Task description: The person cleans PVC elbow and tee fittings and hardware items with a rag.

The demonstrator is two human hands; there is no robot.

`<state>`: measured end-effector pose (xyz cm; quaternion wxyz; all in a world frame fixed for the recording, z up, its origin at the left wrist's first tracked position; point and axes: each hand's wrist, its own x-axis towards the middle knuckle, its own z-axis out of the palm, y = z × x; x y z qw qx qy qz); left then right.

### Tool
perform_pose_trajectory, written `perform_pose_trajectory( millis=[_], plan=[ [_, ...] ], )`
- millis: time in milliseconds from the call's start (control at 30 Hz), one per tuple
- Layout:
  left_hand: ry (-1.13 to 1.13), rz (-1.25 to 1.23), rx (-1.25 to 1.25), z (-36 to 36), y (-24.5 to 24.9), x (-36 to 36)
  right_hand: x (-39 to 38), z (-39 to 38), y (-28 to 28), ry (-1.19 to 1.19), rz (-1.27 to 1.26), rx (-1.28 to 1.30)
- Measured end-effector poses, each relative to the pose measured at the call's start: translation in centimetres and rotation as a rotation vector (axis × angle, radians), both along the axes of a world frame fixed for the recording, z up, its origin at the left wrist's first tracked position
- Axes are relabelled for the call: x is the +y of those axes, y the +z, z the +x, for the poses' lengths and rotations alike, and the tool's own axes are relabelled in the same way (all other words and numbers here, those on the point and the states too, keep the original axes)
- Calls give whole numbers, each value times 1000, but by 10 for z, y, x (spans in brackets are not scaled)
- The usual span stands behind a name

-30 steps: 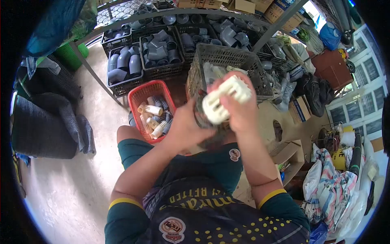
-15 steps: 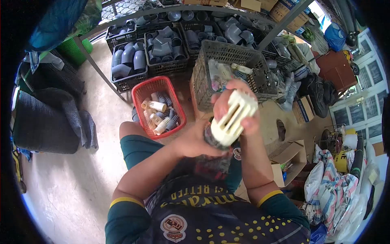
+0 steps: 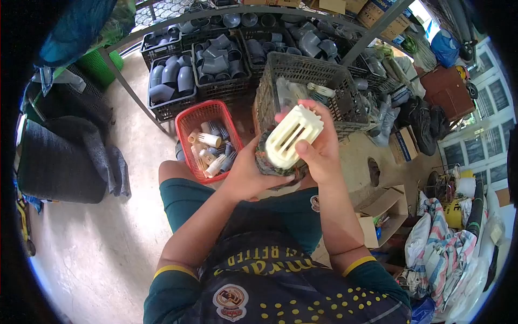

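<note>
the person sat low on the floor with both hands raised in front of the chest, near the middle of the scene. the right hand (image 3: 319,157) was closed around a cream slotted strainer (image 3: 291,135), fingers curled behind it and the thumb pressed on its near side, so the slotted face tilted up toward the camera. the left hand (image 3: 244,175) was wrapped from below around a dark fitting (image 3: 265,162), which met the lower end of the strainer. whether the two parts were fully seated together could not be told, as the palms hid the joint. one hand on each part looked like a way to steady both ends and keep the joint in line.

just to the left of the hands, beside the person's knee (image 3: 181,191), stood a red basket (image 3: 200,106) with several cream-and-grey pieces lying loose in it. it seemed set there for easy reach without standing. just beyond the hands, on the far side, was a grey crate (image 3: 318,67) holding more pale parts, some in clear bags. farther off, under a metal rack, dark crates (image 3: 170,110) were filled with grey pipe elbows (image 3: 213,62), apparently sorted by shape.
</note>
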<state>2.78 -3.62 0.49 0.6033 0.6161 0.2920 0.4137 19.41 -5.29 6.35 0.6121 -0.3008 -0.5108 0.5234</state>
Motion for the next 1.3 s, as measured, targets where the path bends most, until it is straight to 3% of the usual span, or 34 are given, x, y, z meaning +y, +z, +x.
perform_pose_trajectory(
  millis=[100,200,300,400,500,600,633,700,767,833,1000,1100,1133,1200,1300],
  plan=[
    [-237,-214,-88,-17,9,2,-1,5,-6,1,78,-45],
    [-454,-358,-238,-23,7,4,4,9,-10,208,112,-308],
    [-449,-462,-407,-16,-12,2,11,17,-14,253,148,-571],
    [-244,-487,-495,-13,-4,1,2,20,-22,-36,197,-595],
    [-5,-442,-598,-11,-18,12,-19,25,-51,-51,-265,-313],
    [247,-581,-778,7,-3,7,-35,-2,-79,-112,-61,-580],
    [237,-581,-764,15,-7,4,-36,-8,-87,-148,2,-669],
    [238,-574,-723,24,-18,0,-34,-18,-88,-430,-9,-845],
    [240,-466,-597,27,-17,-4,-25,-23,-67,-448,-182,-717],
    [259,-449,-695,26,-9,-3,-25,-13,-72,-456,-178,-805],
    [-25,-491,-605,-7,0,22,-37,6,-91,-56,-114,-621],
    [-140,-344,-680,-17,15,23,-49,-5,-89,163,-453,121],
    [-86,-337,-683,-13,16,20,-48,-8,-86,198,-499,367],
    [-94,-269,-629,-9,16,17,-45,-4,-88,185,-688,514],
    [-77,-102,-453,-8,-9,20,-42,3,-107,221,-360,218]
  ],
)
